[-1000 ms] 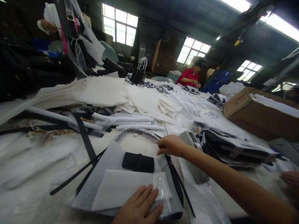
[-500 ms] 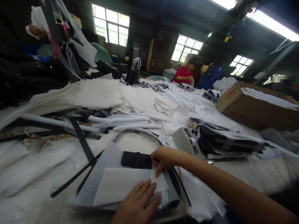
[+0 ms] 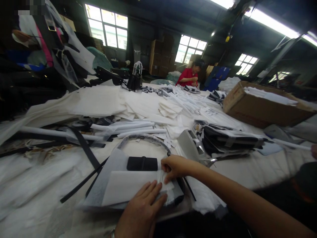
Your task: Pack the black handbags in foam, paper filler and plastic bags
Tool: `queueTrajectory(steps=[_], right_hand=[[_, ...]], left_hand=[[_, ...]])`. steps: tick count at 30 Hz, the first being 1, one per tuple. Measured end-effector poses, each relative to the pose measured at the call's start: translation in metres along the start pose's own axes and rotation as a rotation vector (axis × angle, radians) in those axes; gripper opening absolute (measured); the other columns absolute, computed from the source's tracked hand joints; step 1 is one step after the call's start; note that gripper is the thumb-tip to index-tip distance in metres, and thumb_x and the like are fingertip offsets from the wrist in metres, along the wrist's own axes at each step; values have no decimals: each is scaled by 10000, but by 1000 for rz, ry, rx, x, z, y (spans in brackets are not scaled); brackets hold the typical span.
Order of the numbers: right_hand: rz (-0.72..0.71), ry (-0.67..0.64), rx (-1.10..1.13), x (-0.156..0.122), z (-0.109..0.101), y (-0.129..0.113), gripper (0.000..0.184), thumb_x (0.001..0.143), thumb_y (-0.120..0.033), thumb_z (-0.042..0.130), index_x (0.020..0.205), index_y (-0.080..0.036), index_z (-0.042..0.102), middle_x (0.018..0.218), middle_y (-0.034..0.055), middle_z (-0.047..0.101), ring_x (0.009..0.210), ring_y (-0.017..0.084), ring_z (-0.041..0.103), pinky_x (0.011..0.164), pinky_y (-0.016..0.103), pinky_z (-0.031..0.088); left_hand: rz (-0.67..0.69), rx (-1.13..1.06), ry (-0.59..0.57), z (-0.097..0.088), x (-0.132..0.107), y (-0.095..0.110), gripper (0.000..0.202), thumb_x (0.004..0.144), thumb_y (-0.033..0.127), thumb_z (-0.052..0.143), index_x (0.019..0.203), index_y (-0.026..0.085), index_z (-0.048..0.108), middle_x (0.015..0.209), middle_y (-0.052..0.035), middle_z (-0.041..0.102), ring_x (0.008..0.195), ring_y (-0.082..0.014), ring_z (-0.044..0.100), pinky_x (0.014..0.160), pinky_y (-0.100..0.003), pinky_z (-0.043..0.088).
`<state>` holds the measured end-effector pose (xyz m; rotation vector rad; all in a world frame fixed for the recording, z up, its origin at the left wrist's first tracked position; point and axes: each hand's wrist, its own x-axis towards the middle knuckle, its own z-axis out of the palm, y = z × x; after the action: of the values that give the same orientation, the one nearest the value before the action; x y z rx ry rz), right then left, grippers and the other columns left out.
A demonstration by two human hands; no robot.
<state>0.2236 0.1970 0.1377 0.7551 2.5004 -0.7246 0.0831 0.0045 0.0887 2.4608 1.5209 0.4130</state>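
Head-worn camera looks forward and down, close over left hand (image 3: pixel 142 210), right hand (image 3: pixel 174 167) and table (image 3: pixel 143 150).

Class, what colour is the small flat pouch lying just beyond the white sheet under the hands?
Black. The pouch shows best in the head view, beside the right hand.

The left hand (image 3: pixel 143 211) lay flat on the near edge of the white sheet (image 3: pixel 123 190) — palm down, fingers spread. The right hand (image 3: pixel 173 167) curled at that sheet's right corner, fingertips pinching it — forearm stretched straight.
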Motion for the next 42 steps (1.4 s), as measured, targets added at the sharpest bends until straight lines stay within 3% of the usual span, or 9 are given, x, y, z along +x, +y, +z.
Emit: queueTrajectory(steps=[9, 12, 15, 19, 23, 26, 31, 37, 42], right_hand=[[56, 190, -2, -16, 11, -5, 554, 522, -489, 870, 940, -228, 616, 833, -26, 670, 727, 171, 605, 555, 228, 362], [77, 288, -18, -28, 25, -17, 390, 668, -411, 818, 950, -222, 627, 879, -6, 689, 786, 186, 630, 632, 253, 425], [72, 527, -47, -48, 56, -34, 168, 929, -269, 558, 1072, -212, 624, 1059, 64, 693, 986, 227, 631, 845, 352, 463], [-246, 964, -241, -62, 123, -39, 362, 978, -244, 456, 1328, -183, 520, 1232, 102, 670, 1139, 241, 614, 1001, 418, 467], [-306, 1045, -515, -53, 163, -25, 535, 959, -217, 483, 1473, -120, 369, 1402, 121, 561, 1289, 280, 521, 1041, 470, 473], [-305, 1047, -554, -50, 165, -17, 541, 956, -88, 399, 1490, -163, 350, 1433, 83, 533, 1313, 244, 503, 1070, 450, 464], [-395, 979, -599, -48, 140, -7, 543, 961, -49, 387, 1486, -182, 352, 1446, 70, 518, 1325, 225, 490, 1133, 469, 393], [-473, 916, -599, -32, 107, 13, 576, 927, -20, 446, 1469, -202, 373, 1403, 79, 566, 1305, 232, 512, 1133, 531, 364], [-396, 1084, -289, -48, 132, -15, 543, 925, -22, 417, 1413, -255, 462, 1391, 81, 574, 1316, 260, 498, 1103, 521, 403]], left_hand=[[-20, -58, 27, -1, -4, 1, 839, 585, 12, 522, 1393, 232, 476, 1498, -107, 441, 1393, -285, 384, 1142, -504, 333], [-36, -133, 57, -3, -7, 1, 803, 617, 53, 550, 1388, 265, 476, 1501, -77, 445, 1397, -277, 381, 1152, -498, 316], [-37, -191, 92, -6, -8, 2, 785, 623, 68, 547, 1374, 287, 479, 1496, -38, 454, 1389, -259, 395, 1160, -500, 298], [-48, -269, 181, -11, -8, 6, 762, 630, 35, 499, 1367, 223, 462, 1466, -38, 492, 1363, -188, 433, 1180, -427, 290], [-42, -289, 285, -29, -21, 0, 473, 778, 41, 486, 1228, 173, 540, 1431, -83, 524, 1317, -161, 491, 1112, -320, 404], [21, -3, 246, -48, -46, -19, 384, 907, 138, 532, 1288, 185, 523, 1405, -92, 552, 1354, -199, 451, 1121, -382, 395], [-19, 453, 81, -63, -86, -52, 739, 837, 61, 628, 1481, 228, 306, 1553, -89, 348, 1454, -254, 228, 1171, -482, 283], [-31, 529, 94, -41, -82, -62, 610, 862, 11, 516, 1440, 151, 378, 1477, -131, 462, 1389, -252, 386, 1143, -467, 345], [-43, 493, 137, -23, -82, -71, 551, 908, 35, 482, 1437, 154, 382, 1463, -124, 482, 1358, -228, 437, 1104, -408, 412]])
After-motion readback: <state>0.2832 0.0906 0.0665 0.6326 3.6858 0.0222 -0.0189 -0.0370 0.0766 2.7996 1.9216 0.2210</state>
